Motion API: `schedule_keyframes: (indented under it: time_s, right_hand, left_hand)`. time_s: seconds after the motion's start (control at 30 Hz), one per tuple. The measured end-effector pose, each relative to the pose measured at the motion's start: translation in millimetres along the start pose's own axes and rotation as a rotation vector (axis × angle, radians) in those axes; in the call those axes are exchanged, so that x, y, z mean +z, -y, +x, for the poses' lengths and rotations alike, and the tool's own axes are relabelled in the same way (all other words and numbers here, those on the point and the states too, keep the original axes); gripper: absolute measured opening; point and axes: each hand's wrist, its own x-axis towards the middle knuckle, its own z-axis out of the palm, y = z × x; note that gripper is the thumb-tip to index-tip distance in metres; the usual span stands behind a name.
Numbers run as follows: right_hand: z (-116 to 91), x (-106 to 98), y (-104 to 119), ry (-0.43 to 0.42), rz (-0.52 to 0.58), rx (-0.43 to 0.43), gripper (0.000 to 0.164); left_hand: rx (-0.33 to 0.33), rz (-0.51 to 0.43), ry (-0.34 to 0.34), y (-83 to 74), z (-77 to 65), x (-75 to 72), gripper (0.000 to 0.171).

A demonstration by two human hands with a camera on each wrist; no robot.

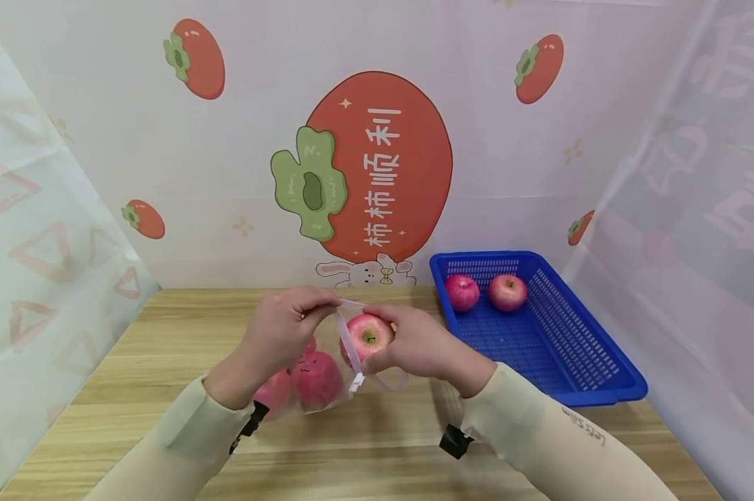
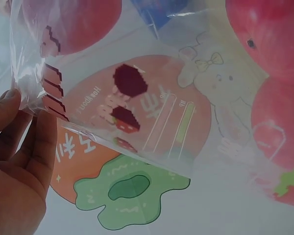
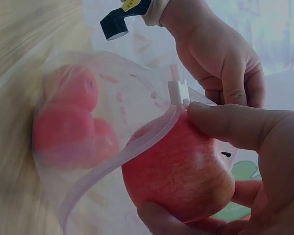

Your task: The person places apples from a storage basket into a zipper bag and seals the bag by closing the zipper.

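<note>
A clear zip bag [image 3: 152,93] with printed pictures, its white slider [image 1: 356,382] at one end of the mouth, leans over the wooden table. Several red apples [image 1: 317,380] lie inside it. My left hand [image 1: 275,327] pinches the far edge of the bag's mouth between thumb and fingers; the left wrist view shows the plastic held at the fingertips. In my right hand [image 1: 419,342], thumb and fingers grip a red apple [image 3: 179,166] at the bag's mouth, partly behind the zip strip. The right thumb lies close to the slider.
On the right stands a blue plastic basket [image 1: 592,334] with two apples, one darker [image 1: 461,292] and one paler [image 1: 508,292], at its far end. The wooden table [image 1: 164,348] ends at a printed cloth backdrop [image 1: 377,42], with cloth on both sides.
</note>
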Motion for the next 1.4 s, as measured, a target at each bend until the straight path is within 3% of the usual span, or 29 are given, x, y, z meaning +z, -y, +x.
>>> schedule_keyframes:
  time_s: [0.27, 0.57, 0.7, 1.1, 1.4]
  right_hand:
    - [6.5, 6.7, -8.4, 0.214, 0.431, 0.068, 0.069]
    - [5.0, 13.1, -12.5, 0.426, 0.642, 0.032, 0.061]
    - [3.9, 13.9, -10.5, 0.447, 0.625, 0.005, 0.055]
    - [-1.6, 6.7, -6.7, 0.401, 0.500, -0.023, 0.049]
    - [-5.6, -31.5, -17.5, 0.346, 0.556, -0.007, 0.042]
  left_hand:
    - [0.000, 0.007, -0.001, -1.3, 0.3, -0.3, 0.014]
    - [0.032, 0.006, -0.019, -2.4, 0.8, -0.8, 0.013]
    - [0.030, -0.004, -0.020, -1.6, 0.8, -0.7, 0.013]
    - [0.000, -0.015, -0.004, -0.2, -0.2, -1.4, 0.015]
    - [-0.002, -0.004, -0.005, -1.2, -0.3, -1.7, 0.015]
